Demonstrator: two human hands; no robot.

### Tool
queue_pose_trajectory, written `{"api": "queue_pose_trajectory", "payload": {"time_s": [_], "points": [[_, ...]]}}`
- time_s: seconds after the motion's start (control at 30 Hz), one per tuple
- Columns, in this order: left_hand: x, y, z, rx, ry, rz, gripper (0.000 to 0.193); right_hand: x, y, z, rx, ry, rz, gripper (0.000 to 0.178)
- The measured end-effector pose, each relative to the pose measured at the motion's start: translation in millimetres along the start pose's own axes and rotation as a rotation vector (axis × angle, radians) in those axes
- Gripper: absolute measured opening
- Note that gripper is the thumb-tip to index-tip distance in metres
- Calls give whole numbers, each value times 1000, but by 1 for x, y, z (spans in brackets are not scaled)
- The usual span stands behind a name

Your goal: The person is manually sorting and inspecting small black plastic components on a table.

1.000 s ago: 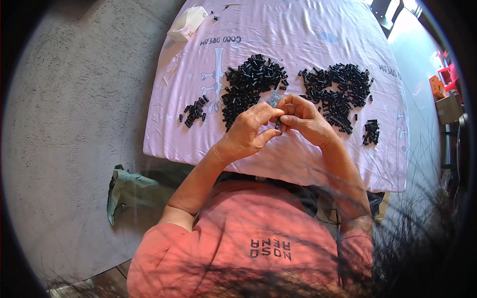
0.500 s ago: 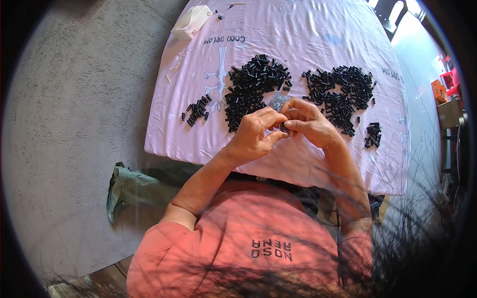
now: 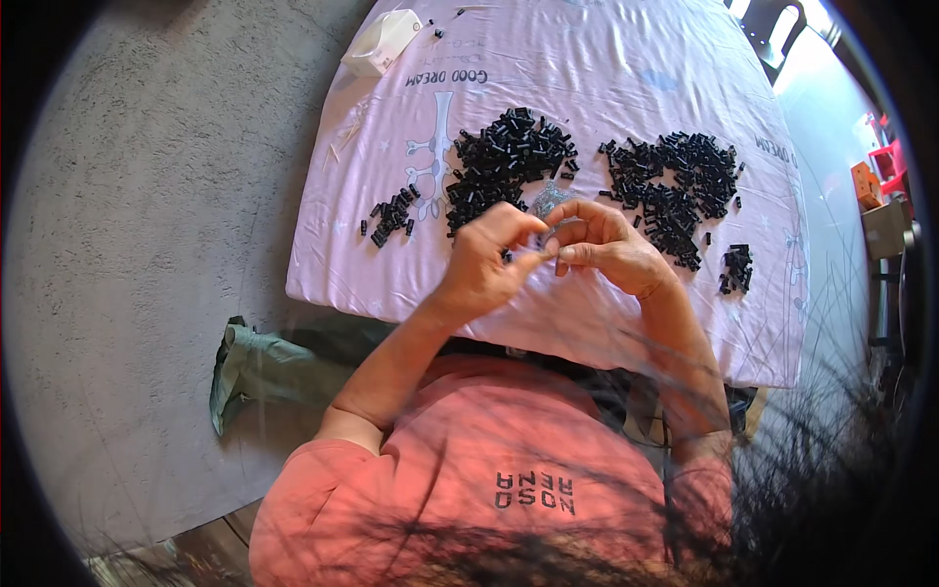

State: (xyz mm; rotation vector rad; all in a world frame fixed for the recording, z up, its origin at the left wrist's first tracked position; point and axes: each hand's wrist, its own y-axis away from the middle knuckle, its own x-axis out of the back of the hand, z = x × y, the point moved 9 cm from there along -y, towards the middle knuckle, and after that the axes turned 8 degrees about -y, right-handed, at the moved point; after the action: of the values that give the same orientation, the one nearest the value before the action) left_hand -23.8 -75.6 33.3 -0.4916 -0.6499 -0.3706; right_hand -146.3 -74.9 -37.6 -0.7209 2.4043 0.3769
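Over the near middle of the cloth-covered table, my left hand (image 3: 489, 256) and my right hand (image 3: 616, 247) meet fingertip to fingertip. Both are closed in a pinch. Motion smears the left fingers, and what lies between the fingertips is too small and blurred to name. Just beyond them is a small heap of silvery metal bits (image 3: 550, 199), partly covered by my right fingers. A large pile of short black plastic pieces (image 3: 514, 147) lies beyond my left hand, and another black pile (image 3: 675, 176) spreads beyond my right.
Smaller clusters of black pieces lie at the left (image 3: 393, 213) and at the right (image 3: 737, 269). A white box (image 3: 381, 44) stands at the far left corner of the pink patterned tablecloth (image 3: 391, 284). Thin pale sticks (image 3: 342, 142) rest near the left edge.
My left fingers have shifted slightly up and are blurred by motion. The dark piece seen at my right fingertips before is no longer distinct. The right hand has barely moved.
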Motion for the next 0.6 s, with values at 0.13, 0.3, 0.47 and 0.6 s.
{"api": "queue_pose_trajectory", "payload": {"time_s": [0.13,0.3,0.47,0.6], "points": [[56,7,-60,173,-336,210,26,18,0,-3,49,18,145,23],[91,29,-121,200,-677,220,28,35,-2,-7,123,-60,178,22],[84,14,-102,229,-564,237,26,40,-2,-7,143,-50,199,24],[63,2,-99,194,-416,170,25,43,-3,-9,200,-106,141,25]]}}
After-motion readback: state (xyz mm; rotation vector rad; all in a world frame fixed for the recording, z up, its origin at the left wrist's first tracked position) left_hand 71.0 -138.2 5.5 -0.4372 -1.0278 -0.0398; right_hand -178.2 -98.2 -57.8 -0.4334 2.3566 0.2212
